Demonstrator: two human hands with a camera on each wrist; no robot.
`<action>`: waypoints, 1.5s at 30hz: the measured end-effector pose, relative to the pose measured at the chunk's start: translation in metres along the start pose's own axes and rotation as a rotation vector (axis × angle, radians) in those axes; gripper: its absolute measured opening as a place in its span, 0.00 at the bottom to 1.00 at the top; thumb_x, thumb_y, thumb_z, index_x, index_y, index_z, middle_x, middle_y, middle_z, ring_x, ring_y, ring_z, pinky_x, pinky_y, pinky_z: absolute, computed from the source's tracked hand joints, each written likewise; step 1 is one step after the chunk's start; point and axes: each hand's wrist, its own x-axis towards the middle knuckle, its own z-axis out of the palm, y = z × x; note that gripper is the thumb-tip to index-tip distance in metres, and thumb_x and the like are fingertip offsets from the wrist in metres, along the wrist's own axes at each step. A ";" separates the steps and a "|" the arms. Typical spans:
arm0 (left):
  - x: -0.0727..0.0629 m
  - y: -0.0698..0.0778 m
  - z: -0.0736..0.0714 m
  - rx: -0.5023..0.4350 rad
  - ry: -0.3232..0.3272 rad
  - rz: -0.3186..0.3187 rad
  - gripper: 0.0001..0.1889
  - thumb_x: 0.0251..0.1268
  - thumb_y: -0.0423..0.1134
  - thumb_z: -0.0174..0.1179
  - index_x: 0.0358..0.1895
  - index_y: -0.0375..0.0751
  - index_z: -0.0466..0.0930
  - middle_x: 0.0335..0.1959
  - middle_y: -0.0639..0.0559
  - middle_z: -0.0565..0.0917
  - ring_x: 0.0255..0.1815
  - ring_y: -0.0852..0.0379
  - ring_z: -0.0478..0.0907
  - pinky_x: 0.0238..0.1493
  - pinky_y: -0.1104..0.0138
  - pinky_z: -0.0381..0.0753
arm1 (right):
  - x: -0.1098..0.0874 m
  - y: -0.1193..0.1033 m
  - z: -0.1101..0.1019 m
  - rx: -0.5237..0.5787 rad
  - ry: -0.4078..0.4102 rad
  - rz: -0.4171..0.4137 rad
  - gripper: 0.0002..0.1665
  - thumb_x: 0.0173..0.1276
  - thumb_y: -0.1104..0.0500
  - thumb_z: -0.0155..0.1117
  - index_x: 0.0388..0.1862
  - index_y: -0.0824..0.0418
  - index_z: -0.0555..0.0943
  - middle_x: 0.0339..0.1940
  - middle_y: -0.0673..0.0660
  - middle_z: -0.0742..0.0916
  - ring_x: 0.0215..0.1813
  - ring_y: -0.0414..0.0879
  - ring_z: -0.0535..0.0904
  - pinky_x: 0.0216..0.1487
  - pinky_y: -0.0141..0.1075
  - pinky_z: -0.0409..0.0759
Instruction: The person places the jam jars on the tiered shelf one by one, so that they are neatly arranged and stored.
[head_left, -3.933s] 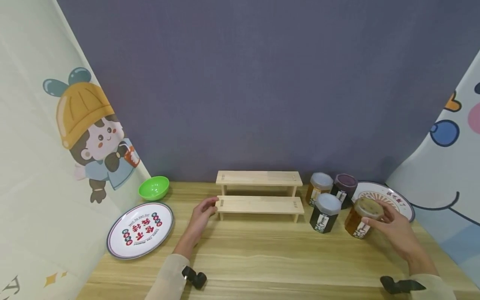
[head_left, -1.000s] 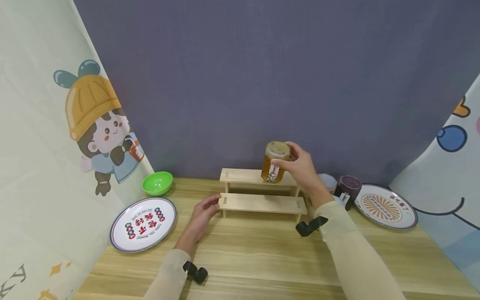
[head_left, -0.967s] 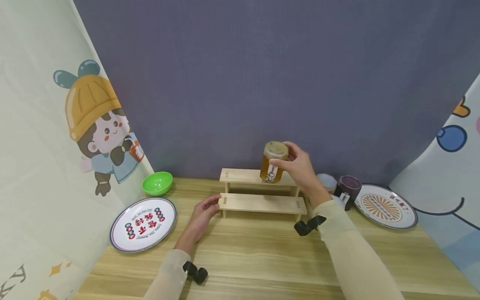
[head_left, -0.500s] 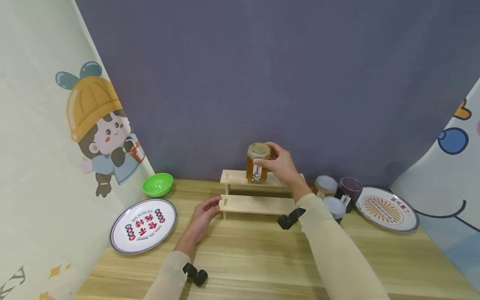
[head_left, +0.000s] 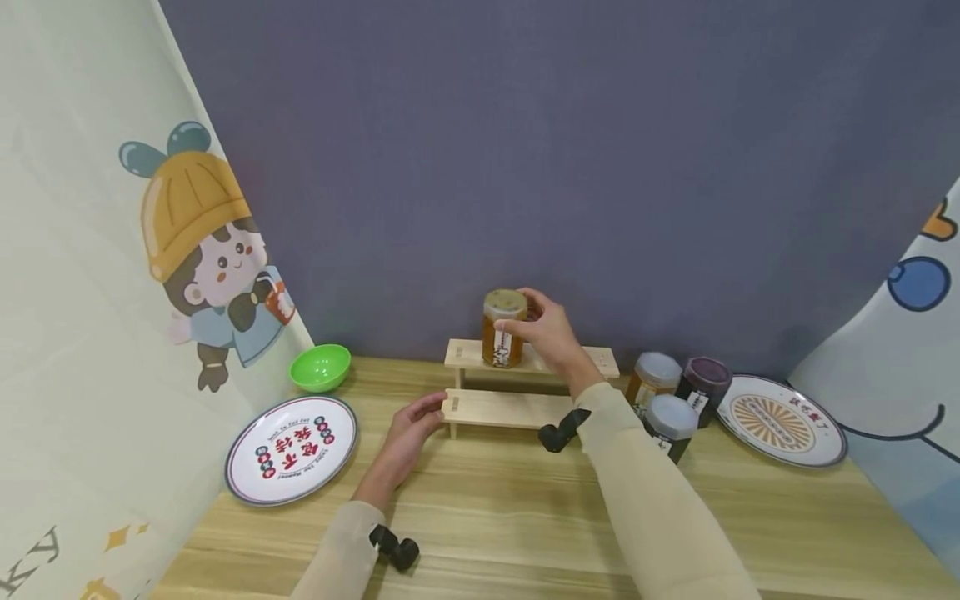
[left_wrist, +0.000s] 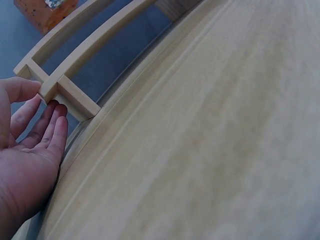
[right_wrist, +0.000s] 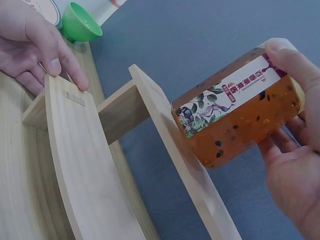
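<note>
In the head view my right hand (head_left: 550,335) holds an amber jar of jam (head_left: 502,337) with dark seeds, thumb on the near side and fingers behind. The jar stands upright, its base at the left part of the upper board of a two-step wooden rack (head_left: 581,358). The right wrist view shows the labelled jar (right_wrist: 235,105) with its bottom right at the upper board (right_wrist: 175,135). My left hand (head_left: 408,433) pinches the left end of the lower board (left_wrist: 92,52), its thumb on one side and fingertips tucked under.
Right of the rack stand an amber jar (head_left: 651,379), a white-lidded dark jar (head_left: 669,427) and a purple-lidded jar (head_left: 703,387). Beyond them lies a patterned plate (head_left: 821,442). On the left are a lettered plate (head_left: 251,467) and a green bowl (head_left: 321,368). A dark curtain (head_left: 525,167) backs the table.
My right hand has carried the amber jar from the right-hand group leftward to the rack, then lowered it to the upper board's left part. The left hand stays at the lower board's end.
</note>
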 end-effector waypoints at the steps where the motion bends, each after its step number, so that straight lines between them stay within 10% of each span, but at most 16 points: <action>1: 0.000 0.000 0.000 -0.001 0.001 0.000 0.24 0.72 0.29 0.56 0.70 0.34 0.74 0.74 0.38 0.73 0.77 0.46 0.67 0.63 0.72 0.80 | 0.001 0.001 0.001 0.004 -0.002 -0.003 0.42 0.63 0.54 0.79 0.74 0.50 0.71 0.67 0.57 0.80 0.68 0.54 0.77 0.66 0.48 0.82; 32: 0.001 0.003 0.000 0.007 0.001 -0.003 0.24 0.72 0.29 0.57 0.70 0.34 0.74 0.73 0.37 0.74 0.75 0.47 0.68 0.60 0.73 0.81 | 0.013 0.008 0.008 -0.022 -0.035 0.021 0.47 0.64 0.52 0.77 0.79 0.52 0.65 0.73 0.58 0.76 0.75 0.56 0.71 0.73 0.52 0.77; 45: 0.000 0.001 0.001 0.028 0.007 -0.020 0.23 0.72 0.30 0.57 0.69 0.37 0.76 0.68 0.40 0.77 0.64 0.55 0.76 0.64 0.70 0.81 | -0.013 0.010 -0.031 0.055 -0.081 0.013 0.44 0.69 0.56 0.73 0.79 0.57 0.65 0.78 0.58 0.74 0.79 0.56 0.68 0.78 0.54 0.70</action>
